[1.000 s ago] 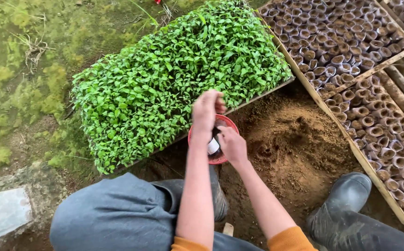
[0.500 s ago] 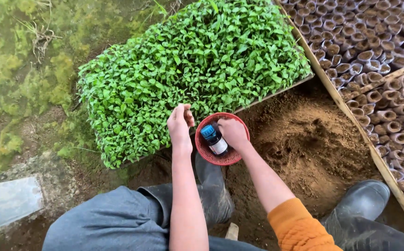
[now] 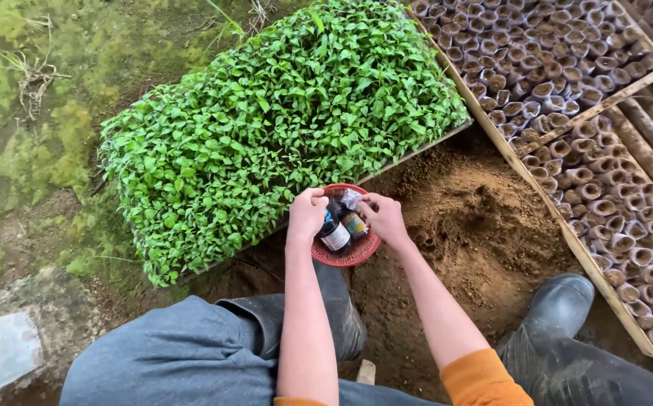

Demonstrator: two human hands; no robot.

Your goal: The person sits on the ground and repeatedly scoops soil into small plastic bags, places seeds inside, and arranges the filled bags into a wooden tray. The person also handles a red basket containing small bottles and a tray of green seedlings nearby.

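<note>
Hands meet over a red basket (image 3: 356, 258) that sits on bare brown soil (image 3: 477, 225), just in front of a tray of seedlings (image 3: 266, 128). The left hand (image 3: 308, 213) comes down on the basket's left side, its fingers curled over the top of a dark bottle (image 3: 335, 235) with a white label, which leans inside the basket. The right hand (image 3: 384, 219) lies over the basket's right side, its fingers pinched on a small crumpled wrapper (image 3: 350, 198), pale and shiny, held just above a second bottle (image 3: 355, 225), also dark, which stands beside the first. Both bottles touch or nearly touch; how deep they sit in the basket cannot be told.

The seedlings are dense, bright green and short, filling a flat rectangular tray whose wooden edge shows along its near side. The basket's far rim lies right against that edge. To the right, past a wooden rail (image 3: 537, 188), rows of small soil-filled pots (image 3: 612, 203) run close together in a frame, with more of them behind a second slat. A loose heap of the soil lies between the basket and the rail.

Near the bottom, the person's grey trousers (image 3: 184, 361) fill the left, orange sleeves (image 3: 484, 380) show at both forearms, and a dark rubber boot (image 3: 559, 308) rests on the ground at the right; another boot (image 3: 345, 316) stands just below the basket. Mossy green ground (image 3: 33, 135) spreads at the far left.
</note>
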